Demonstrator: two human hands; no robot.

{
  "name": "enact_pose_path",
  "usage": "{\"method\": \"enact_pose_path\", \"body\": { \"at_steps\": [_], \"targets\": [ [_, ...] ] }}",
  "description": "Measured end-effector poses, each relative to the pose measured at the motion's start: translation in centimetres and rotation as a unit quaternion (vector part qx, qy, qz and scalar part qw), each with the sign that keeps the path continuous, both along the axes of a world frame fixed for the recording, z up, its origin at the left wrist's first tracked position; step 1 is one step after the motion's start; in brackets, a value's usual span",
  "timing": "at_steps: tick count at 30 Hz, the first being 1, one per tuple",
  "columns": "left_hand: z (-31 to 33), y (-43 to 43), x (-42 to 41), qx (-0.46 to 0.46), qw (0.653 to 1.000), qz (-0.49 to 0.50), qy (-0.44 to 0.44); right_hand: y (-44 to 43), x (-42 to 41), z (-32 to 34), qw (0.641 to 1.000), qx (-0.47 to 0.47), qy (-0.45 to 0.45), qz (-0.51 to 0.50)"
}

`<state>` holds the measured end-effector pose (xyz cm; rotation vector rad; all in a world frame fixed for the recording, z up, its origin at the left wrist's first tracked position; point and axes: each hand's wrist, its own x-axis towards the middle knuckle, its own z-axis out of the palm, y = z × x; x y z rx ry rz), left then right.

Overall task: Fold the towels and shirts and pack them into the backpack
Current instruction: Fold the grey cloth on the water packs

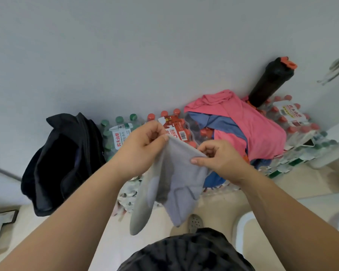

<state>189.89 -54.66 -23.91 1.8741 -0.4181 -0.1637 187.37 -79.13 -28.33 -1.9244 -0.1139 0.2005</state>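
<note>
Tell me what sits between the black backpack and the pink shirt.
Head view: packs of bottled water, green-capped bottles by the backpack, red-capped bottles by the pink shirt. The left hand and grey towel partly cover them.

Matt grey cloth towel (pixel 176 178)

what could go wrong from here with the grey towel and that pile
The grey towel hangs bunched, pinched only at its top edge by the left hand and right hand; it may slip or fold crooked. The pink shirt lies beside the black bottle; pulling it might topple that.
</note>
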Motion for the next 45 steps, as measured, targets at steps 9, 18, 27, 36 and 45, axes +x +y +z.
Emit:
{"method": "enact_pose_path", "body": {
  "at_steps": [9,18,27,36,45],
  "targets": [
    [-4.5,4.6,-0.8,0.097,0.984,0.149,0.02,-5.0,-2.2,-5.1,0.978,-0.171,0.116,-0.009],
    [-8.7,7.0,0.2,0.153,0.962,0.214,0.076,-11.0,-2.2,-6.5,0.939,-0.312,0.134,-0.047],
    [-9.8,4.1,3.7,0.123,0.963,0.191,0.147,-16.9,-0.1,-3.4,0.959,-0.187,0.162,-0.136],
    [-2.1,-0.6,11.2,0.013,0.982,0.068,0.178,-24.8,11.4,6.4,0.983,-0.105,0.151,0.003],
    [-3.7,-6.2,23.1,0.398,0.853,0.334,-0.044,-23.6,27.3,5.5,0.856,-0.493,-0.132,-0.075]
  ]
}}
